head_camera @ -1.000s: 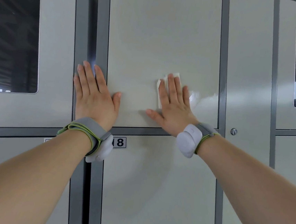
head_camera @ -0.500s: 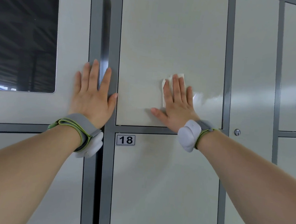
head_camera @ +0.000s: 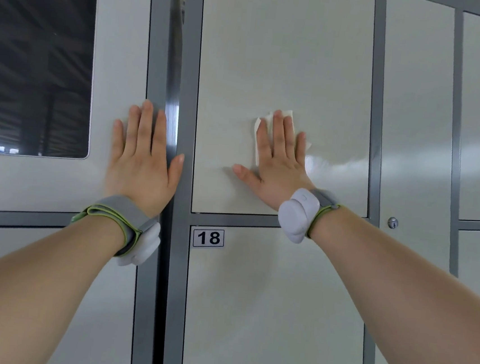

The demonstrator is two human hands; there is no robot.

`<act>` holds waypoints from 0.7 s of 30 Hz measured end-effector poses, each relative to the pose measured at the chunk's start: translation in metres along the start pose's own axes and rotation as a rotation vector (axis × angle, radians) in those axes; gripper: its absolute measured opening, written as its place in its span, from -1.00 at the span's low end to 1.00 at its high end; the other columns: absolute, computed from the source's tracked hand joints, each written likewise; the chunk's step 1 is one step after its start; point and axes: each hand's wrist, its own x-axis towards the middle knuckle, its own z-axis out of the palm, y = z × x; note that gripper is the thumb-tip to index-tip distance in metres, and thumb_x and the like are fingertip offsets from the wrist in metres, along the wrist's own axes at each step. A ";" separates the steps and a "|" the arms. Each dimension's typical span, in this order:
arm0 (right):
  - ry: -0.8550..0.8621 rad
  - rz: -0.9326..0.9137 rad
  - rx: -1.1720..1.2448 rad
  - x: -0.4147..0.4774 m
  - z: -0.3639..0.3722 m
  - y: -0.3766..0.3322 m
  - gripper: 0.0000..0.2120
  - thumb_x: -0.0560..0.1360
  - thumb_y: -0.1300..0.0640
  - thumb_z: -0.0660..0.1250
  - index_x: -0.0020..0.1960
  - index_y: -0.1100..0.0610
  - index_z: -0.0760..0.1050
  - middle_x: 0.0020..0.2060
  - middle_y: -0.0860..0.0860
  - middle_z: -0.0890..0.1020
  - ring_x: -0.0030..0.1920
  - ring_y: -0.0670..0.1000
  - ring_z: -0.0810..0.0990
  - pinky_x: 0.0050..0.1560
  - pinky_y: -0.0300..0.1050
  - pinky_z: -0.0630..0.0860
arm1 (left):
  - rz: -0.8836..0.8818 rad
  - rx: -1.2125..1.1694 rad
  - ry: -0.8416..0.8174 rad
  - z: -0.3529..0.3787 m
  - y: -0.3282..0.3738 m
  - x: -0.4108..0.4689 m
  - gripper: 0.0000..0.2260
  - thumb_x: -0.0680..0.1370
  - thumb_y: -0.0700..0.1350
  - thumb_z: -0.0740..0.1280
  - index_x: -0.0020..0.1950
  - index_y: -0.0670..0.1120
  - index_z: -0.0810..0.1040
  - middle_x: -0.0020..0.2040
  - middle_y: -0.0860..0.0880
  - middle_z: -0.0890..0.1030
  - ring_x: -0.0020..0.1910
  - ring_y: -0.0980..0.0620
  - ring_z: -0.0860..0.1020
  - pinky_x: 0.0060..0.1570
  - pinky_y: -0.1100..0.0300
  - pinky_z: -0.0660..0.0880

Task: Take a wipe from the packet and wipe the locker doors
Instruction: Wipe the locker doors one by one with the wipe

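– Wipe (head_camera: 256, 148): pinned under right hand (head_camera: 278, 168), fingers straight and spread, on the middle locker door (head_camera: 289, 54).
– Left hand (head_camera: 143, 166)?
– Flat, empty, braced on the left door (head_camera: 119, 52). Best press evenly, overlap strokes, reach the edges.

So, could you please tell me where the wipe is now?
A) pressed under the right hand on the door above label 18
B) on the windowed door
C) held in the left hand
A: the wipe peeks out around the flat right hand, which presses it on the plain door.
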 end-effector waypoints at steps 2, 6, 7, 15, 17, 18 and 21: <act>-0.010 -0.044 -0.011 -0.009 0.004 -0.003 -0.19 0.54 -0.30 -0.04 0.51 0.14 -0.34 0.48 0.15 -0.36 0.46 0.15 -0.42 0.43 0.14 -0.40 | -0.002 -0.003 -0.005 -0.001 0.001 -0.001 -0.37 0.58 0.10 -0.07 0.50 -0.31 0.08 0.52 -0.29 0.08 0.50 -0.25 0.04 0.45 -0.11 -0.13; -0.008 -0.079 -0.053 -0.007 0.001 0.003 -0.21 0.54 -0.33 -0.07 0.52 0.11 -0.32 0.49 0.13 -0.34 0.48 0.12 -0.39 0.45 0.13 -0.36 | -0.005 0.007 0.001 0.000 0.001 -0.001 -0.38 0.58 0.10 -0.07 0.50 -0.31 0.09 0.52 -0.28 0.08 0.50 -0.25 0.04 0.45 -0.12 -0.11; 0.000 -0.078 -0.063 -0.002 -0.002 0.005 -0.21 0.54 -0.33 -0.08 0.52 0.11 -0.31 0.50 0.13 -0.32 0.48 0.12 -0.38 0.45 0.12 -0.35 | -0.004 0.006 0.003 0.000 0.001 -0.001 -0.38 0.58 0.10 -0.07 0.50 -0.31 0.09 0.52 -0.28 0.09 0.50 -0.25 0.04 0.45 -0.11 -0.12; 0.042 -0.001 0.008 0.024 -0.009 -0.014 -0.19 0.54 -0.30 -0.03 0.52 0.15 -0.30 0.50 0.15 -0.31 0.48 0.14 -0.38 0.44 0.16 -0.36 | 0.011 0.008 0.014 0.001 -0.001 -0.002 -0.39 0.59 0.09 -0.06 0.50 -0.30 0.09 0.52 -0.28 0.10 0.50 -0.25 0.06 0.44 -0.09 -0.13; 0.015 -0.060 -0.014 0.012 -0.002 -0.016 -0.18 0.53 -0.32 -0.05 0.52 0.15 -0.32 0.49 0.16 -0.33 0.47 0.15 -0.39 0.44 0.16 -0.37 | 0.010 0.000 0.016 0.001 -0.001 -0.002 -0.39 0.59 0.09 -0.06 0.51 -0.30 0.09 0.52 -0.27 0.10 0.50 -0.25 0.06 0.44 -0.09 -0.13; 0.008 -0.090 -0.026 0.006 0.001 -0.018 -0.16 0.51 -0.36 -0.08 0.52 0.14 -0.32 0.49 0.16 -0.33 0.47 0.15 -0.39 0.44 0.16 -0.37 | 0.012 -0.002 0.016 0.000 0.000 -0.001 -0.39 0.59 0.09 -0.06 0.51 -0.30 0.08 0.52 -0.27 0.09 0.50 -0.25 0.05 0.44 -0.09 -0.14; 0.004 -0.174 -0.069 -0.005 0.011 -0.024 -0.09 0.37 -0.43 -0.28 0.53 0.13 -0.29 0.50 0.16 -0.30 0.48 0.15 -0.37 0.42 0.13 -0.40 | 0.007 0.000 -0.003 -0.001 0.000 -0.002 -0.37 0.58 0.10 -0.09 0.51 -0.29 0.05 0.52 -0.27 0.06 0.51 -0.24 0.03 0.45 -0.10 -0.14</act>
